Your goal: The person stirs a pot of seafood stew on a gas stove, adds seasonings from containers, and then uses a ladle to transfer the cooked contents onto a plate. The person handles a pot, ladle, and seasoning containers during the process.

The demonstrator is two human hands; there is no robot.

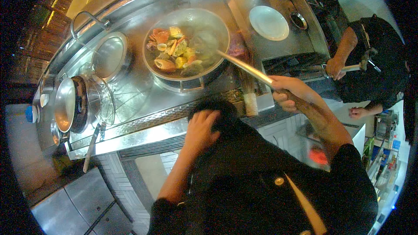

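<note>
My right hand (289, 93) grips the long handle (248, 68) of a ladle. Its bowl (204, 41) lies blurred by steam on the right side of a large wok (187, 13). On the wok's left side are shellfish (165, 65), pieces of corn cob (175, 32) and a red crab shell (160, 35). A loop handle (192, 86) sticks out at the wok's near side. Below it, my left hand (202, 129) lies with bent fingers over a dark, cloth-like thing (214, 106); its grip is hard to make out.
A white plate (269, 23) sits right of the wok, near a small metal cup (298, 20). Leftward are a round metal basin (110, 55), a wire strainer (106, 104) and a pan (65, 104). A wooden-handled tool (89, 153) overhangs the edge. Another person (375, 58) stands at right.
</note>
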